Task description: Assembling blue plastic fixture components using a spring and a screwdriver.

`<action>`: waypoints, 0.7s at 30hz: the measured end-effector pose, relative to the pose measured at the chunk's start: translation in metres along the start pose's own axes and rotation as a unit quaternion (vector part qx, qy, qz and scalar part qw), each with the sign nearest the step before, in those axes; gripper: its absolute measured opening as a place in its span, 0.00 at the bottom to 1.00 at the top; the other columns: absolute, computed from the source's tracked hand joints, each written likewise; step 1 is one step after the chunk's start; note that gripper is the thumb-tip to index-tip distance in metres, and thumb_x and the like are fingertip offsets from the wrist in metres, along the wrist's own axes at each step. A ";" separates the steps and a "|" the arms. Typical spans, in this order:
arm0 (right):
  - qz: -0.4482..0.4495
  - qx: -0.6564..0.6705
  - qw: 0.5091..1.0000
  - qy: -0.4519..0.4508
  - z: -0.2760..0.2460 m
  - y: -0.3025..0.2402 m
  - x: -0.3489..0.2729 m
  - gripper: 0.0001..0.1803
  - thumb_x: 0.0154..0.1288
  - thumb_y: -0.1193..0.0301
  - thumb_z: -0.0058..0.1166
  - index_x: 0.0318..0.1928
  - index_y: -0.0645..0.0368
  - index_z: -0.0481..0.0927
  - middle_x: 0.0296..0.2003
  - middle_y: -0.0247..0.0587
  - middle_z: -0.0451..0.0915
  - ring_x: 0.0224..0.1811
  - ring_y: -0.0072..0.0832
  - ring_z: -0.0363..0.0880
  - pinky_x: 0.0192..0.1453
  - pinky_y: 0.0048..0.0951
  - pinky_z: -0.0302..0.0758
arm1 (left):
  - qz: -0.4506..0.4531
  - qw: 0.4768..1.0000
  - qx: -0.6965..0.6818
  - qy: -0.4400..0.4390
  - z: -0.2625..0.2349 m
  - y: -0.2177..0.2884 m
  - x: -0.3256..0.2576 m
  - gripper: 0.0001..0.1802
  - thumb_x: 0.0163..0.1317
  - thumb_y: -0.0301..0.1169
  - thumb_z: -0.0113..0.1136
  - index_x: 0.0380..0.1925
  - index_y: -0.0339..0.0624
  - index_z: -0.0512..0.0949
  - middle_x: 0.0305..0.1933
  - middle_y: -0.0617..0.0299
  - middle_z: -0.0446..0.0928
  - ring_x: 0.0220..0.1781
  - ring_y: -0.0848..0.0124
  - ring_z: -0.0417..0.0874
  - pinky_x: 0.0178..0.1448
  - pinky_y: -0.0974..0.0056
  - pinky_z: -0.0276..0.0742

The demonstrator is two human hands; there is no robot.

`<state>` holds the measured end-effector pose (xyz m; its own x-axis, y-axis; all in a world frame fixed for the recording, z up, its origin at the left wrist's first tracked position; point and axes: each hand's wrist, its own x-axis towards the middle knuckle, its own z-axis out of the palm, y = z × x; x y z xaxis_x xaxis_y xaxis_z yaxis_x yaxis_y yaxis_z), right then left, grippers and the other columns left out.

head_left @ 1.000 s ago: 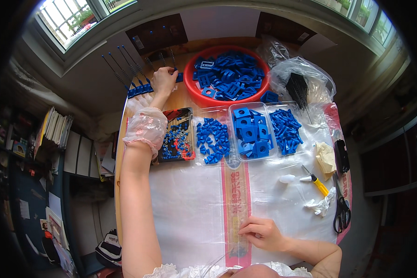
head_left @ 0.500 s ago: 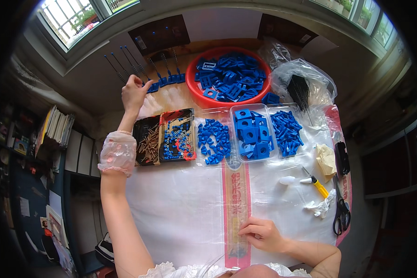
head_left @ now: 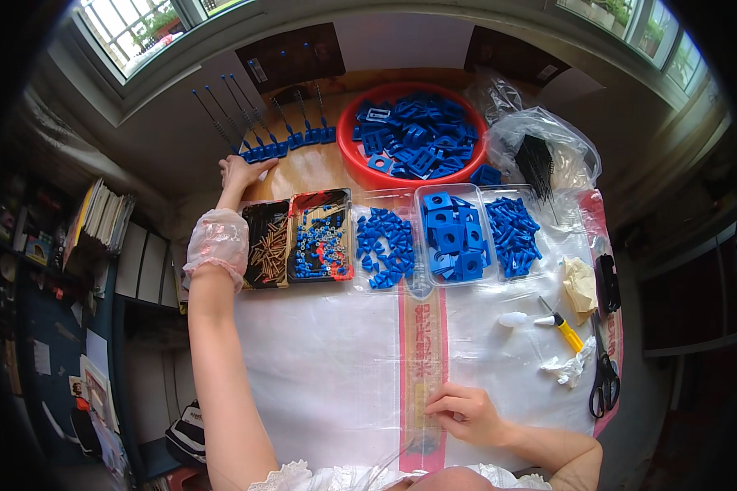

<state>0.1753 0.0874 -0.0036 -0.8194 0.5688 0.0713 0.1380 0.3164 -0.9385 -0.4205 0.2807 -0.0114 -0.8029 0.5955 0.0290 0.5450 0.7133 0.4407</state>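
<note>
– Blue stands [head_left: 281,149]: where, how many?
– Left of the red tub [head_left: 345,149], one line. Seven or so by the rods; bases crowd together, count's rough.
– Hands?
– Left hand [head_left: 242,170] at the line's end farthest from the tub, at or just beside the last base. Fingers partly hidden, can't tell if it grips anything. Right hand [head_left: 467,413] well nearside of the tub, on the sheet [head_left: 336,352], fingers curled in, narrow. Nothing shows in it; can't rule out something small.
– Done vs left?
– Done, I'd judge: that line, rods upright on bases. Left: plenty of loose stock. Tub's heaped with frames [head_left: 424,131]. Nearside of tub, left to right: screws [head_left: 268,250], small bits [head_left: 315,241], cones [head_left: 397,250], plates [head_left: 458,245], spikes [head_left: 514,237]. Right of tub: clear bag [head_left: 577,147], black wires [head_left: 534,164].
– Early, then?
– Probably. Stock far outnumbers stands.
</note>
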 end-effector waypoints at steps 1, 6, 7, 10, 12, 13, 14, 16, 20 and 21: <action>-0.002 0.001 1.000 -0.002 0.000 0.000 0.000 0.08 0.57 0.83 0.63 0.38 0.61 0.85 0.38 0.37 0.84 0.31 0.29 0.83 0.30 0.27 0.78 | -0.013 1.000 0.005 -0.009 -0.002 0.000 0.003 0.86 0.31 0.71 0.81 0.72 0.12 0.48 0.78 0.25 0.51 0.79 0.40 0.61 0.80 0.53 0.63; -0.003 0.002 1.000 -0.006 -0.001 -0.001 0.001 0.08 0.58 0.83 0.63 0.38 0.61 0.85 0.38 0.38 0.84 0.31 0.30 0.84 0.30 0.27 0.79 | -0.019 0.999 0.030 0.005 0.003 -0.007 0.019 0.79 0.33 0.70 0.81 0.70 0.15 0.54 0.74 0.28 0.57 0.76 0.41 0.66 0.76 0.52 0.67; -0.002 0.003 1.000 -0.005 -0.001 0.000 0.001 0.08 0.58 0.83 0.64 0.38 0.61 0.85 0.38 0.38 0.84 0.31 0.30 0.84 0.30 0.28 0.79 | -0.014 0.999 0.035 0.011 0.006 -0.008 0.023 0.78 0.34 0.70 0.81 0.69 0.16 0.55 0.73 0.28 0.58 0.75 0.41 0.66 0.75 0.52 0.68; -0.001 0.002 1.000 -0.003 0.000 0.000 0.001 0.08 0.58 0.82 0.64 0.38 0.61 0.85 0.38 0.38 0.84 0.31 0.30 0.84 0.30 0.28 0.79 | -0.005 0.998 0.047 0.030 0.013 -0.010 0.032 0.75 0.35 0.69 0.80 0.67 0.18 0.59 0.70 0.30 0.62 0.73 0.42 0.69 0.73 0.52 0.70; 0.000 -0.002 1.000 -0.004 -0.001 0.000 0.000 0.08 0.58 0.82 0.64 0.38 0.60 0.85 0.37 0.38 0.84 0.31 0.31 0.84 0.31 0.28 0.79 | 0.001 0.998 0.053 0.042 0.017 -0.011 0.036 0.72 0.36 0.69 0.80 0.66 0.19 0.61 0.68 0.31 0.64 0.71 0.42 0.71 0.71 0.51 0.72; 0.001 -0.001 1.000 -0.004 -0.001 0.000 0.000 0.08 0.58 0.82 0.64 0.38 0.60 0.85 0.37 0.38 0.84 0.31 0.31 0.84 0.31 0.28 0.79 | 0.004 0.997 0.055 0.047 0.019 -0.010 0.039 0.71 0.37 0.69 0.80 0.66 0.19 0.62 0.68 0.31 0.65 0.70 0.43 0.72 0.71 0.51 0.73; 0.001 -0.001 1.000 -0.003 -0.001 -0.001 0.001 0.08 0.58 0.82 0.64 0.38 0.60 0.85 0.37 0.38 0.84 0.31 0.31 0.84 0.31 0.28 0.79 | 0.009 0.997 0.058 0.052 0.022 -0.010 0.040 0.70 0.37 0.68 0.80 0.65 0.20 0.63 0.67 0.32 0.66 0.70 0.43 0.73 0.70 0.51 0.74; 0.002 0.000 1.000 -0.004 -0.001 -0.001 0.001 0.08 0.58 0.82 0.64 0.38 0.60 0.85 0.37 0.38 0.83 0.31 0.31 0.84 0.31 0.28 0.79 | 0.014 0.996 0.066 0.066 0.026 -0.010 0.044 0.67 0.39 0.68 0.80 0.64 0.21 0.65 0.65 0.33 0.69 0.68 0.43 0.74 0.68 0.51 0.75; -0.001 0.004 1.000 -0.007 -0.001 0.000 0.000 0.10 0.57 0.85 0.62 0.39 0.62 0.86 0.38 0.39 0.84 0.31 0.29 0.83 0.30 0.26 0.78 | 0.026 0.991 0.081 0.099 0.033 -0.008 0.051 0.62 0.41 0.67 0.79 0.62 0.24 0.70 0.61 0.35 0.73 0.65 0.44 0.78 0.65 0.51 0.78; -0.004 0.007 1.000 -0.007 -0.001 0.000 0.000 0.11 0.56 0.87 0.61 0.40 0.62 0.86 0.39 0.39 0.84 0.31 0.28 0.83 0.30 0.25 0.77 | 0.028 0.991 0.082 0.098 0.033 -0.008 0.053 0.61 0.41 0.67 0.79 0.61 0.24 0.71 0.60 0.36 0.75 0.64 0.45 0.79 0.65 0.50 0.79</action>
<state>0.1756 0.0885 -0.0036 -0.8279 0.5560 0.0736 0.1245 0.3102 -0.9425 -0.4595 0.3188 -0.0427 -0.7928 0.5645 0.2298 0.6093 0.7410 0.2821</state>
